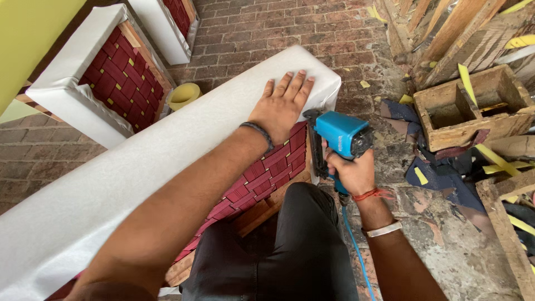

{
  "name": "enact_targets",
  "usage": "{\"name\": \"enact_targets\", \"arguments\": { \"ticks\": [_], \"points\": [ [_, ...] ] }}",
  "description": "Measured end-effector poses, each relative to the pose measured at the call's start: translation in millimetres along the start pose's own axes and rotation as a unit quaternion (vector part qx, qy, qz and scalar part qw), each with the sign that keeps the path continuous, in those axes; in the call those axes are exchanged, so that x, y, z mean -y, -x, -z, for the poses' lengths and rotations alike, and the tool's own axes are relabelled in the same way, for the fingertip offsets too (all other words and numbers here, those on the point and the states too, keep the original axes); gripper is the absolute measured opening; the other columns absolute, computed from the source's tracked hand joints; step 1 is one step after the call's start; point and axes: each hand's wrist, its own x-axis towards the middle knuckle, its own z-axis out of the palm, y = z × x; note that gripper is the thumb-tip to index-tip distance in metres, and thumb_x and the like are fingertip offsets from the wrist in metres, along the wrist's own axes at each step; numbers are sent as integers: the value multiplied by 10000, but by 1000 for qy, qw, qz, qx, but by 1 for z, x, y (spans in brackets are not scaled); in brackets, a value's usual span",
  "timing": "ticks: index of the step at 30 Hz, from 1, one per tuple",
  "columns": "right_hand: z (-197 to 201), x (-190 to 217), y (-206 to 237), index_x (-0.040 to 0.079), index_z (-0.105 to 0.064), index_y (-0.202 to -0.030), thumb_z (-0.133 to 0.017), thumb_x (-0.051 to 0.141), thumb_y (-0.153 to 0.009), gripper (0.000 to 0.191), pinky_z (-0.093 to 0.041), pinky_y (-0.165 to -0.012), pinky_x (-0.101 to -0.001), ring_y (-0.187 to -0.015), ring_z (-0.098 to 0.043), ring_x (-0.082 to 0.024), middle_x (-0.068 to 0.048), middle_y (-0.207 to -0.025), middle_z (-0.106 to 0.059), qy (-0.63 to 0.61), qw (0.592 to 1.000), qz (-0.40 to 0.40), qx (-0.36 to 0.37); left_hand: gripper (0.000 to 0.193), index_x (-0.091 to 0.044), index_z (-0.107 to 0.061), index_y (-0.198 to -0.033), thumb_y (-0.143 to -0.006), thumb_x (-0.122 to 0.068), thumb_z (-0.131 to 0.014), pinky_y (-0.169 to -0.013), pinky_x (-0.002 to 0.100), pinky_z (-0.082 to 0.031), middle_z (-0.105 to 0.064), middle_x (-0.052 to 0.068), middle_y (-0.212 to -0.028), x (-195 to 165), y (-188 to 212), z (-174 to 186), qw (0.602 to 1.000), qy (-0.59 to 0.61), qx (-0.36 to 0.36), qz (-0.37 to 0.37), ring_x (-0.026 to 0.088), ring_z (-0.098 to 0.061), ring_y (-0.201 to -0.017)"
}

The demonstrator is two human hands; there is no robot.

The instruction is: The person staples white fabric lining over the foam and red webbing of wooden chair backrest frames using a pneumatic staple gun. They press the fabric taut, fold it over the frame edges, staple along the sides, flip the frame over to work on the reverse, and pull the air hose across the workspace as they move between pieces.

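My left hand (283,104) lies flat, fingers spread, on the white fabric (139,167) that covers a long upholstered frame, near its far end. My right hand (351,170) grips a blue pneumatic staple gun (339,135) whose nose presses against the fabric edge at the frame's end. A blue air hose (352,245) hangs from the gun's handle. Red woven webbing (267,167) shows on the frame's underside beside my knee (295,234) in dark trousers.
Two other white-covered frames with red webbing (106,72) lean at the upper left, with a yellow tape roll (183,93) on the brick floor beside them. Wooden frames and a wooden box (473,108) with dark and yellow fabric scraps (446,173) lie to the right.
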Motion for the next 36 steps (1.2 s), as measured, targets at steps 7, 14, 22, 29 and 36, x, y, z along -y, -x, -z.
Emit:
{"name": "enact_targets", "arguments": {
  "ticks": [7, 14, 22, 29, 36],
  "points": [
    [-20, -1, 12, 26, -726, -1021, -727, -37, -809, 221, -500, -495, -243, -568, -603, -64, -7, -816, -719, 37, 999, -17, 11, 1227, -73, -66, -1582, -683, -244, -883, -1255, 431, -135, -96, 163, -1673, 42, 88, 3, 995, 93, 34, 32, 292, -132, -1544],
    [-32, 32, 25, 14, -721, -1016, -764, 24, -852, 170, -490, -511, -269, -575, -595, -91, -40, -792, -701, 71, 997, 11, -2, 1181, -49, -177, -1563, -668, -368, -879, -1229, 435, -195, -224, 184, -1637, 58, 181, -1, 990, 97, -35, 101, 315, -238, -1510],
    [-126, 144, -37, 48, -588, -1382, -766, 256, -782, 659, -555, -792, -543, -881, -698, -450, -245, -988, -725, 554, 787, 256, 88, 1150, -23, -312, -1529, -633, -489, -864, -1200, 463, -249, -357, 195, -1585, 73, 278, -16, 967, 96, -133, 195, 334, -346, -1461],
    [-252, 115, -90, 140, -543, -1477, -723, 428, -888, 680, -562, -818, -500, -1033, -678, -360, -162, -1023, -714, 662, 650, 299, 223, 1098, -36, -388, -1508, -662, -617, -781, -1186, 466, -293, -416, 203, -1550, 97, 357, -26, 950, 106, -153, 250, 341, -392, -1436],
    [-293, 100, -91, 111, -628, -1425, -741, 440, -903, 627, -564, -771, -506, -929, -703, -380, -168, -1016, -729, 646, 670, 323, 170, 805, -105, -450, -1525, -986, -681, -292, -1211, 493, -297, -451, 160, -1577, 146, 445, -49, 926, 96, -147, 334, 334, -387, -1477]
  ]
}}
